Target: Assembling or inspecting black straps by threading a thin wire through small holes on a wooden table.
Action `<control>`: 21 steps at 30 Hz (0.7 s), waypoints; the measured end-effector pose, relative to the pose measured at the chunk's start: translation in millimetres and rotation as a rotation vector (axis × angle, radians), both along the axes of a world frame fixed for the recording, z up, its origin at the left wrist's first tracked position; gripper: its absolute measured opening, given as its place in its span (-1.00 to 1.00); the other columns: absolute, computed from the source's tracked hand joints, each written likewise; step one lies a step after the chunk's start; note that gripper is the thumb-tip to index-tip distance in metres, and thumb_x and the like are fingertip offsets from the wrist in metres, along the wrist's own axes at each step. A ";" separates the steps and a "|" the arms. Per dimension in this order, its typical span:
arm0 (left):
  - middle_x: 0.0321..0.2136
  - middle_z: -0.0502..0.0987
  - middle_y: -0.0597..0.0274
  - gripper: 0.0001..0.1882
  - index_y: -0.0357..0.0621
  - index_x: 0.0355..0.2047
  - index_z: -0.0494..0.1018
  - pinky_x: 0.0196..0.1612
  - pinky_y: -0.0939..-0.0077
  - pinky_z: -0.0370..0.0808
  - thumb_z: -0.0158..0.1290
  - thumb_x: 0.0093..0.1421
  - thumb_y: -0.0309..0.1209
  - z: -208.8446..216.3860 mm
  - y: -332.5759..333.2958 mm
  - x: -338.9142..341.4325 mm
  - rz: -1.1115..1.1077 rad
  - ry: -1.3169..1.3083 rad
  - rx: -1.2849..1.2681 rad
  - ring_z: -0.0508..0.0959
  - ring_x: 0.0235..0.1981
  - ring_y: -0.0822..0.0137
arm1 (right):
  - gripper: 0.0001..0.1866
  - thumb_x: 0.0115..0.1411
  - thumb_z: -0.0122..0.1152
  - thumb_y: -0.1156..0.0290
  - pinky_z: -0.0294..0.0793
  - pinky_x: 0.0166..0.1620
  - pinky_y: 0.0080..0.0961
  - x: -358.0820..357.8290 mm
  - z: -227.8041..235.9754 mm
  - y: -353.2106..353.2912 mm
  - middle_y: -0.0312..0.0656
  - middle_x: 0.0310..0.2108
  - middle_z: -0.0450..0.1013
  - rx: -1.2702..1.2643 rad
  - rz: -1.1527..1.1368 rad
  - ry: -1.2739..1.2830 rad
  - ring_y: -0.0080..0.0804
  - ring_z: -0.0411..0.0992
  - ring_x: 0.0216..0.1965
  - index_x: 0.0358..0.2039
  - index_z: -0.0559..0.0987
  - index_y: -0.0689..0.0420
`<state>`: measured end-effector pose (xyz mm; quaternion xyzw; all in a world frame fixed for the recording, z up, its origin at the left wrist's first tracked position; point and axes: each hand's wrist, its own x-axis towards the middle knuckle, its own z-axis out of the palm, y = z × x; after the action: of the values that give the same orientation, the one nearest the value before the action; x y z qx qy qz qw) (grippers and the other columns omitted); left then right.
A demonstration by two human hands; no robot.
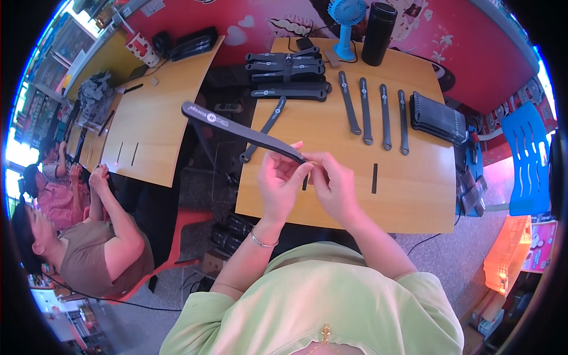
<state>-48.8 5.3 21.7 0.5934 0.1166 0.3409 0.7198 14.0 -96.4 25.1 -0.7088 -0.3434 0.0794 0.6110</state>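
A long black strap (236, 131) with pale print slants up and left from my fingers above the wooden table (343, 207). My left hand (279, 177) grips its near end between thumb and fingers. Against that same end, my right hand (332, 184) pinches with its thumb and fingertips; the small part between them is hard to make out. Behind the held strap, another black strap (271, 121) lies slanted on the table. Several more straps (365, 109) lie apart in a row to the right.
Bundled straps (288, 68) are stacked at the table's back left. A blue fan (346, 32) and a black bottle (378, 34) stand at the back. To the right sits a stack of black pieces (436, 118). A co-worker (97, 248) sits left at another table (160, 112).
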 end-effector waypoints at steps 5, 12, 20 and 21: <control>-0.09 0.46 -0.04 -0.69 -0.27 -0.20 0.22 -0.14 0.60 0.50 0.06 0.09 -0.71 -15.9 13.4 -2.2 -0.071 0.051 0.059 0.51 -0.22 0.45 | -0.80 0.12 0.07 0.67 0.37 -0.50 -0.63 0.4 -4.7 0.1 -0.20 -0.61 0.40 -0.011 -0.010 -0.097 -0.56 0.38 -0.59 -0.23 0.49 0.21; -0.05 0.44 -0.06 -0.68 -0.28 -0.17 0.17 -0.04 0.54 0.45 0.01 0.12 -0.71 -2.4 24.7 -4.7 -0.249 0.065 0.129 0.50 -0.14 0.39 | -0.83 0.10 0.10 0.63 0.40 -0.50 -0.54 4.6 1.7 -1.2 -0.14 -0.57 0.42 -0.013 0.011 -0.034 -0.41 0.42 -0.59 -0.27 0.51 0.17; -0.02 0.42 -0.04 -0.71 -0.28 -0.15 0.17 -0.01 0.51 0.44 -0.04 0.15 -0.71 2.3 37.7 -7.4 -0.384 0.146 0.134 0.48 -0.07 0.38 | -0.86 0.13 0.07 0.66 0.37 -0.49 -0.65 7.8 3.0 -4.0 -0.20 -0.54 0.48 -0.045 0.065 0.015 -0.56 0.40 -0.57 -0.29 0.52 0.24; -0.02 0.42 -0.02 -0.69 -0.29 -0.12 0.17 -0.01 0.51 0.43 -0.05 0.15 -0.71 1.8 38.3 -5.6 -0.409 0.118 0.110 0.47 -0.07 0.38 | -0.86 0.13 0.07 0.65 0.37 -0.49 -0.65 8.9 3.9 -3.6 -0.19 -0.53 0.49 -0.054 0.070 0.026 -0.56 0.40 -0.57 -0.29 0.52 0.24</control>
<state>-54.4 43.6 23.5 0.6621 0.0169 0.1581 0.7324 22.9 -100.0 29.1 -0.7115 -0.3578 0.1191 0.5930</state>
